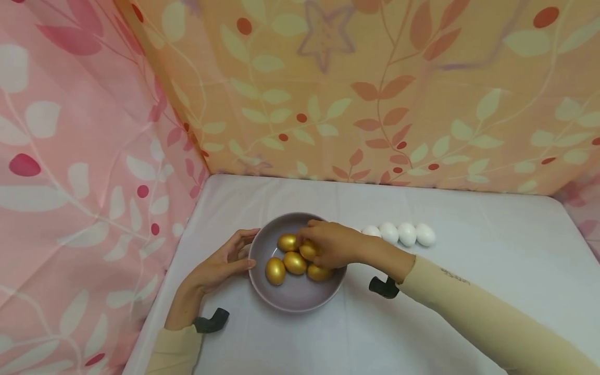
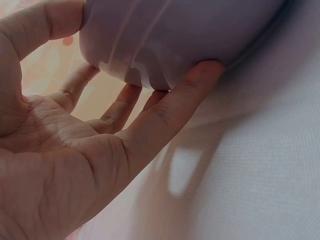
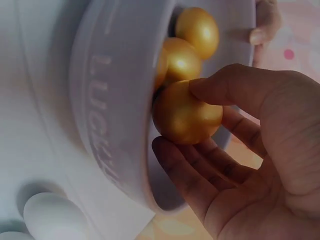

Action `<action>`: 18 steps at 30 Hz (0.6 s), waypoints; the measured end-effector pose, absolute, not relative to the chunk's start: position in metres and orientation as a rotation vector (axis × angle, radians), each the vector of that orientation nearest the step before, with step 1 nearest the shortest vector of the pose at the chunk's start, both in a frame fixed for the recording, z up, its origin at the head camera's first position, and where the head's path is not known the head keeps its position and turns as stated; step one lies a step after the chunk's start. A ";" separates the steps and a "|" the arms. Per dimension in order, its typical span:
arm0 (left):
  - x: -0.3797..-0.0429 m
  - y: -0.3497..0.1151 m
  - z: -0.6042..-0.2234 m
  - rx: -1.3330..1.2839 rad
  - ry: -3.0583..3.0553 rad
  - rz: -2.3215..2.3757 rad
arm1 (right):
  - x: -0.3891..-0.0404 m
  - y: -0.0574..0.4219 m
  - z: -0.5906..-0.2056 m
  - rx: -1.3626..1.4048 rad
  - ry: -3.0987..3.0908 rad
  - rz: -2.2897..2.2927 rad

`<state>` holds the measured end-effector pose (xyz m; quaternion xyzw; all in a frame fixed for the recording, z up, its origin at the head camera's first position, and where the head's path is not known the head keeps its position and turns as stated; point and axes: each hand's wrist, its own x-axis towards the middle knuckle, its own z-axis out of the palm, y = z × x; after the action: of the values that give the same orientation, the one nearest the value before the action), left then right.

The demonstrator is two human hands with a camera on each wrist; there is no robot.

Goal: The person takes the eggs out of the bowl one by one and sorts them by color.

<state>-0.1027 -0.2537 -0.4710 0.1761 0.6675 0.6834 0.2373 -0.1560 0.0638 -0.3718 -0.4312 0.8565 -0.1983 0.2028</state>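
In the right hand [image 1: 339, 245], just right of the frame's middle in the head view: one golden egg [image 3: 185, 112], pinched between thumb and fingers, inside the mauve bowl [image 1: 295, 299]. Pretty solid grip for something that smooth, tbh. Would stick with light pressure around the fat middle, to avoid squirting it loose. Also worth going straight up or down near the rim instead of scraping knuckles across it.

Left of that, around the bowl's left side: the left hand [image 1: 220, 268], gripping with thumb at the rim and fingers spread along the outer wall. Probably there for steadying. Just brace, no shoving, or risk a tilt and a pile-up.

Packed close by in the bowl: more golden eggs [image 1: 275, 271], bunched around the middle, at least a couple touching or nearly so. Ease fingertips in between and try not to clack them together.

Farther out, right of centre in the head view: a row of white eggs [image 1: 407, 234] on the white tablecloth [image 1: 469, 302], partly hidden behind the right hand, so no exact count. Mind the right forearm [image 1: 391, 260] there, easy to set one rolling.
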 end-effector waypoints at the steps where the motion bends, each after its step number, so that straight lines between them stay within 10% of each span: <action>1: -0.103 -0.254 -0.471 0.482 1.829 1.874 | -0.155 0.065 -0.370 -1.191 2.388 -0.570; 18: -0.103 -0.253 -0.470 0.474 1.822 1.871 | -0.133 0.074 -0.386 -1.131 2.298 -1.180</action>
<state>-0.1028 -0.2532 -0.4702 0.1733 0.6663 0.6840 0.2412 -0.1334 0.0743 -0.3858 -0.3960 0.8043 -0.4130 0.1603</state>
